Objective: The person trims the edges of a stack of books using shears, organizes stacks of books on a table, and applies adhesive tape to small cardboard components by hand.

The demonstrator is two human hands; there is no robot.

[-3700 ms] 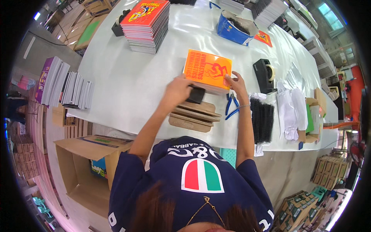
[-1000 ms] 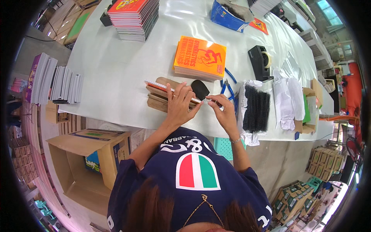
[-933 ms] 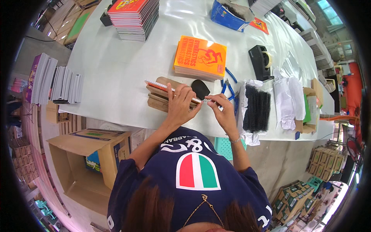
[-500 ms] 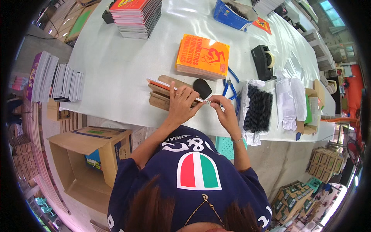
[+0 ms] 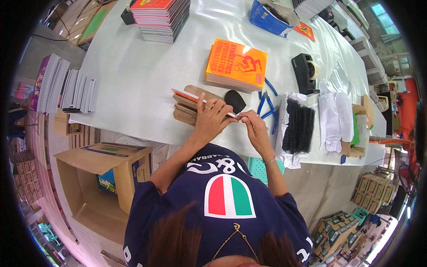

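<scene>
My left hand (image 5: 212,116) lies along a thin orange-covered notebook (image 5: 183,94), its fingers closed over the upper edge. The notebook stands on its side in a brown wooden holder (image 5: 185,116) near the table's front edge. At the notebook's right end, my right hand (image 5: 255,127) pinches with thumb and fingertips; what sits between them is too small to make out. Just beyond the hands lies a black rounded pad (image 5: 234,101). Blue-handled pliers (image 5: 267,109) rest to the right. Beside them, black spiral binding coils (image 5: 298,127) lie on white wrapping.
A stack of orange notebooks (image 5: 238,62) stands beyond my hands, with a black tape dispenser (image 5: 304,73) to its right. Farther back are a red-covered notebook stack (image 5: 162,22) and a blue box (image 5: 271,20). An open cardboard box (image 5: 102,182) is below the table's left front.
My right hand has drawn in slightly against the notebook's end, its fingers closer together. My left hand keeps its hold. The whole view has shifted slightly.
</scene>
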